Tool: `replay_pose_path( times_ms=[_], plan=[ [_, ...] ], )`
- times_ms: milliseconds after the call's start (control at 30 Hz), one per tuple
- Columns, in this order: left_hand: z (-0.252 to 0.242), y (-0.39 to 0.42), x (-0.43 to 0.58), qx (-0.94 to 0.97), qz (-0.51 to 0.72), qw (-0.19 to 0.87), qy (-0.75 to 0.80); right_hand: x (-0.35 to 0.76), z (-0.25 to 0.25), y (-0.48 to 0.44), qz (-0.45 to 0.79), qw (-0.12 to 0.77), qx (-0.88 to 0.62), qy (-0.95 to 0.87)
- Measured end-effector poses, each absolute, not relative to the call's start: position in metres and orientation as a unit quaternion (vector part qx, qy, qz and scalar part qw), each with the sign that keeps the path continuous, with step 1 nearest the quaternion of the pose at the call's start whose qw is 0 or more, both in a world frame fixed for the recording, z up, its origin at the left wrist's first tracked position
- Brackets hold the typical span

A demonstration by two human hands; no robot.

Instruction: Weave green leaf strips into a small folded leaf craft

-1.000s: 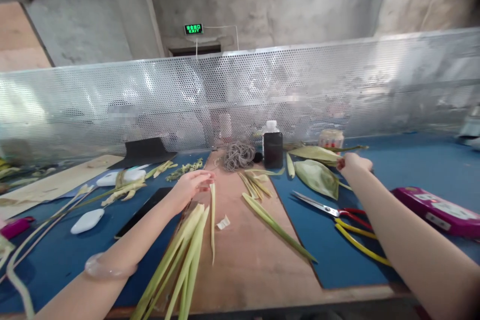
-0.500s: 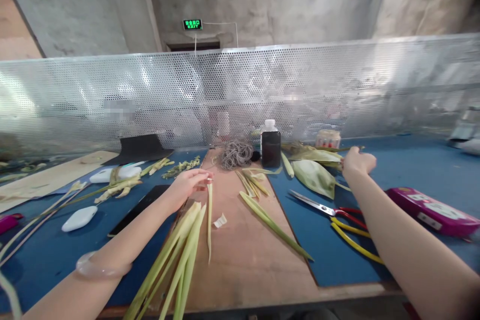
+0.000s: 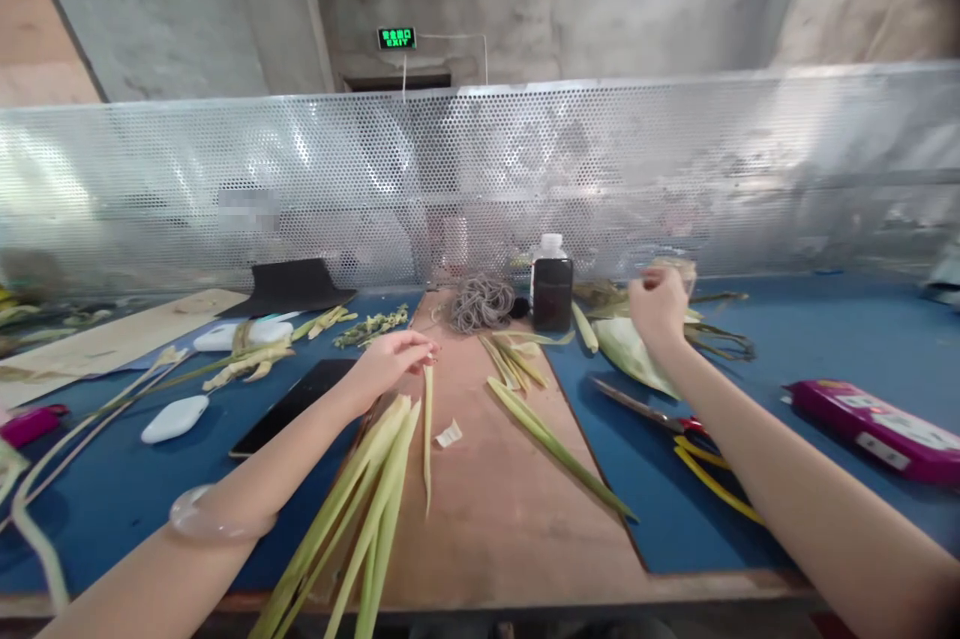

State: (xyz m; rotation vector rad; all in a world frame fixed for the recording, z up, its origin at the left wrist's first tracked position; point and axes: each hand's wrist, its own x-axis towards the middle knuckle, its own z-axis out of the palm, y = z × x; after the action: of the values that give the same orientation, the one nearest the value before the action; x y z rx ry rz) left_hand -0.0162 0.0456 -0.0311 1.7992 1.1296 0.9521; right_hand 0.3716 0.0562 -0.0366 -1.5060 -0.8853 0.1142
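Note:
My left hand (image 3: 399,357) pinches the top of a narrow pale-green leaf strip (image 3: 428,444), which hangs over the brown board. Just below that hand lies a bundle of long husk-like leaves (image 3: 379,489). My right hand (image 3: 660,307) is at the back right, above a broad pale husk leaf (image 3: 626,351) and in front of a jar (image 3: 686,271). Its fingers are curled together; what they hold, if anything, is hidden. Scissors (image 3: 643,405) with red and yellow handles lie partly under my right forearm. A single green leaf (image 3: 562,449) rests on the board.
A grey cord coil (image 3: 481,305) and a white-capped bottle (image 3: 551,244) behind a black slab (image 3: 553,295) stand at the back. A magenta packet (image 3: 874,429) lies right. On the left are a black phone-like slab (image 3: 294,406) and a white case (image 3: 175,419).
My right hand has moved left and slightly up, from the right end of the husk pile to above its middle. The left hand still holds the strip; the view has shifted slightly.

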Motion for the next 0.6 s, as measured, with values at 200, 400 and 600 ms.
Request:
replay_pose_path(
  times_ms=[200, 400, 600],
  plan=[
    [-0.032, 0.047, -0.019, 0.723, 0.358, 0.39, 0.443, 0.411, -0.058, 0.044, -0.268, 0.197, -0.807, -0.488],
    [-0.034, 0.048, -0.019, 0.727, 0.363, 0.389, 0.434, 0.429, -0.074, 0.044, -0.304, 0.131, -0.816, -0.474],
    [-0.035, 0.049, -0.02, 0.738, 0.356, 0.38, 0.43, 0.428, -0.065, 0.041, -0.332, 0.156, -0.821, -0.438]
  ],
)
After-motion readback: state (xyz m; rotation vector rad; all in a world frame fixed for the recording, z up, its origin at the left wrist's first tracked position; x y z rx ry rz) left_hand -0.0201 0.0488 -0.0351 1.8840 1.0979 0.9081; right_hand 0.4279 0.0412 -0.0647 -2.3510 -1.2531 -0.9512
